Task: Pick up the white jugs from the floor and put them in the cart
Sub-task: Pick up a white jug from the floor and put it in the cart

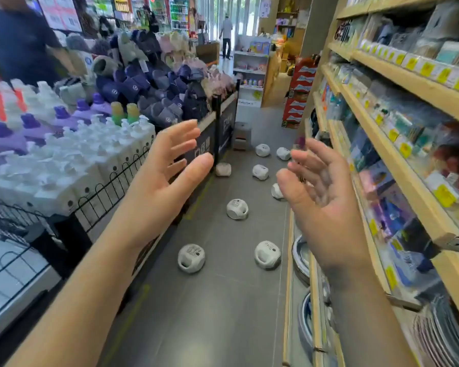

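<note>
Eight white jugs [237, 208] visible, all lying on the grey floor [210, 313] down the aisle, spread apart, none touching; one is partly hidden behind the right hand [321, 197]. Two bare hands raised over the aisle: left hand [167, 178] fingers spread, holds nothing; right hand fingers loosely bent and apart, also holds nothing, motion-blurred. Left display bin with a black wire fence [101, 197] holds rows of white pump bottles [98, 154], purple-capped bottles [61, 120] behind. Next bin holds piled slippers [149, 83]. Wooden shelves [408, 83] on the right hold packaged goods. One grey stool [241, 133] further down. Two other people in view.
</note>
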The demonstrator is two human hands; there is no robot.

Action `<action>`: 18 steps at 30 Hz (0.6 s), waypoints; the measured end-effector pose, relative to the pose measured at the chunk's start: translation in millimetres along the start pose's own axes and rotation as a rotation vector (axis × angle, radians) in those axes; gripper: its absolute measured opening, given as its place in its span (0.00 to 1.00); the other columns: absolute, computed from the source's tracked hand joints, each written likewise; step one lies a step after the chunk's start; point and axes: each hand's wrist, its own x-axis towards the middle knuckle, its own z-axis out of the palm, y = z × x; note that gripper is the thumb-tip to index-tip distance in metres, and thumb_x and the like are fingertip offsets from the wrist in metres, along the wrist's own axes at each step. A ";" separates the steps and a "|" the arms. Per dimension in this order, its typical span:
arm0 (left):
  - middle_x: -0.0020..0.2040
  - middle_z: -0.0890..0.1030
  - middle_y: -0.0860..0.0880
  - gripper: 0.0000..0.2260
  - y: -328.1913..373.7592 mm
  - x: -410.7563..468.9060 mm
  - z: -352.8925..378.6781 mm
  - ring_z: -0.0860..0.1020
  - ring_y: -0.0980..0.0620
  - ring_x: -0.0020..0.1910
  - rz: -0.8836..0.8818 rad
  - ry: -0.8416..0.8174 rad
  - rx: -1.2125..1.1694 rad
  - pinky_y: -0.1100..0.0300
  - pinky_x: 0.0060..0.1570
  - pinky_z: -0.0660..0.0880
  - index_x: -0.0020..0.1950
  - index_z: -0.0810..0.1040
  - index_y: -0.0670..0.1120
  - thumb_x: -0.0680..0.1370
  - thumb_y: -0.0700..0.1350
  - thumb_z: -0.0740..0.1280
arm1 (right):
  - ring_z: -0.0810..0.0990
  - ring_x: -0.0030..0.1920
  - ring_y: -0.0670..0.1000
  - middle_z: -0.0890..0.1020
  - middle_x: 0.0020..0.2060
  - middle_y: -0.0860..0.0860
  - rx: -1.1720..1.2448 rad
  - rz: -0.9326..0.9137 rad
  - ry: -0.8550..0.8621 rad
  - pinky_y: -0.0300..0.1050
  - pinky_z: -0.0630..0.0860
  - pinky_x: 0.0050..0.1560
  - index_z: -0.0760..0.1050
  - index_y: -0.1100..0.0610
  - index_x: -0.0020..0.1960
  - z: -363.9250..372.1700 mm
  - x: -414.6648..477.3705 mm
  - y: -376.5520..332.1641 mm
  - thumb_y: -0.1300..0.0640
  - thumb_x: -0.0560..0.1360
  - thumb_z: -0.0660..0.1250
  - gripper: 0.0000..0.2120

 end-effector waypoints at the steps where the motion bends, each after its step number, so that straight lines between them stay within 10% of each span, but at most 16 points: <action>1: 0.73 0.74 0.61 0.29 -6.3 3.7 1.5 0.72 0.62 0.73 -0.026 0.020 0.000 0.54 0.72 0.71 0.78 0.67 0.57 0.78 0.63 0.64 | 0.79 0.68 0.41 0.80 0.66 0.41 -0.007 0.018 -0.016 0.49 0.74 0.73 0.70 0.39 0.71 1.6 5.4 5.7 0.45 0.74 0.74 0.27; 18: 0.73 0.74 0.62 0.29 -204.5 156.0 -23.1 0.72 0.64 0.73 -0.292 0.012 0.001 0.54 0.73 0.70 0.76 0.68 0.60 0.76 0.65 0.65 | 0.80 0.65 0.41 0.80 0.64 0.41 -0.088 0.264 -0.214 0.48 0.75 0.71 0.71 0.44 0.73 97.6 184.7 183.0 0.42 0.74 0.78 0.32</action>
